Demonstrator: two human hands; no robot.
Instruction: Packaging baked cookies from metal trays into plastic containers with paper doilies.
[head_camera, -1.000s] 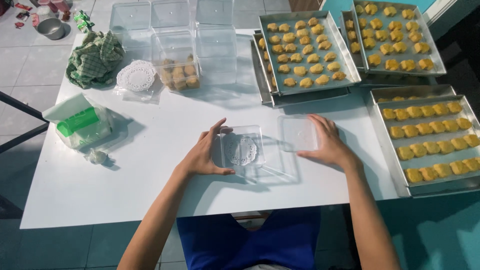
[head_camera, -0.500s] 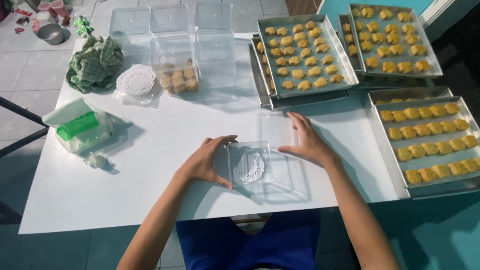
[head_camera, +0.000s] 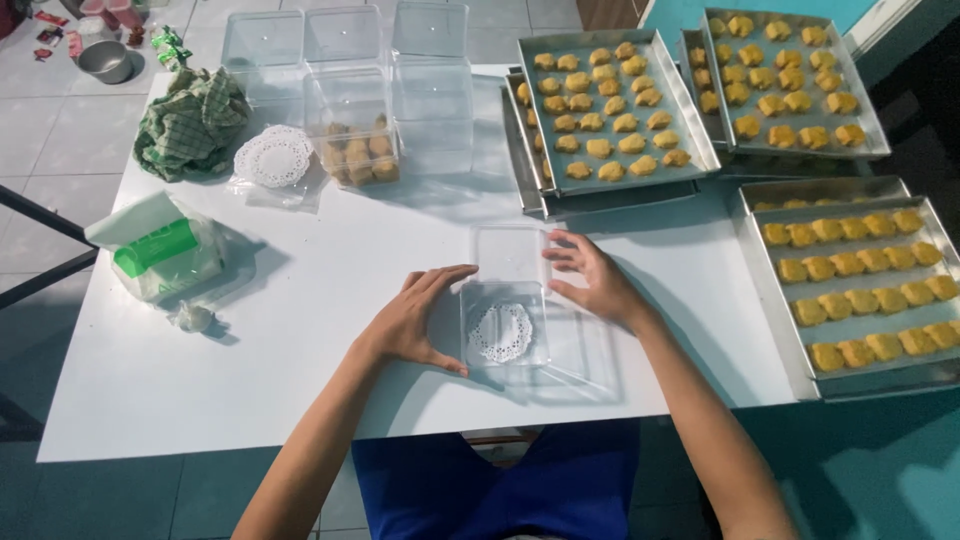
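Clear plastic container (head_camera: 505, 325) with a white paper doily (head_camera: 500, 333) inside sat near the front edge of the white surface (head_camera: 300, 300). Left hand (head_camera: 415, 320) braced its left wall, fingers spread and touching. Right hand (head_camera: 592, 277), fingers apart, rested against the clear lid (head_camera: 510, 252) lying just behind. Step judged: container staged, empty of cookies.

Left hand (head_camera: 415, 320) cupped, right hand (head_camera: 592, 278) fingers spread, forearms extended
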